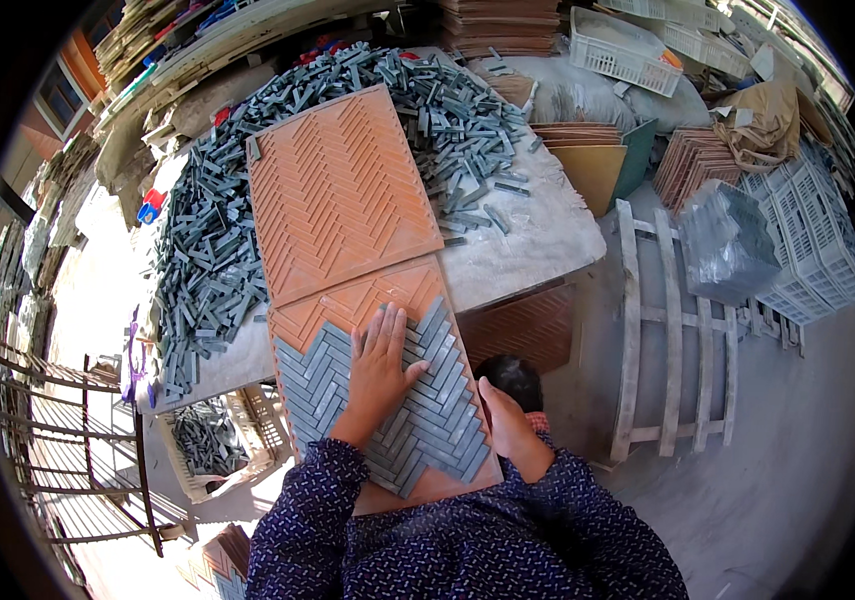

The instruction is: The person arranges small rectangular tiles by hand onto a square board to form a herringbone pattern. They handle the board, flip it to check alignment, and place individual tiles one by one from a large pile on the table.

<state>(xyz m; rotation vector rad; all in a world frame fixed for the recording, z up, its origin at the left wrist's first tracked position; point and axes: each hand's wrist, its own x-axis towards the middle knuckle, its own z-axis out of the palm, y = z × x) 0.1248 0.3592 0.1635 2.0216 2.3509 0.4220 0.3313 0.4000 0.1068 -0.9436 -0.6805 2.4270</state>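
Observation:
An orange herringbone mould board (408, 282) lies in front of me, its near end against my body. Grey-blue strip tiles (320, 375) fill much of it in a zigzag pattern, with orange grooves bare at the far and near ends. My left hand (378, 365) rests flat on these tiles, fingers stretched out. At the board's right edge, my right hand (516, 432) grips the side; its fingertips are hidden. A second orange mould board (338, 190) adjoins the far end, its grooves without tiles apart from a loose strip tile (254, 148) at its left edge.
Loose strip tiles (210, 250) are heaped over the table (548, 225). Below its left side stands a crate (258, 425) of tiles. A person's head (510, 382) shows beside my right hand. A wooden pallet (623, 330) and stacked white crates (816, 235) stand right.

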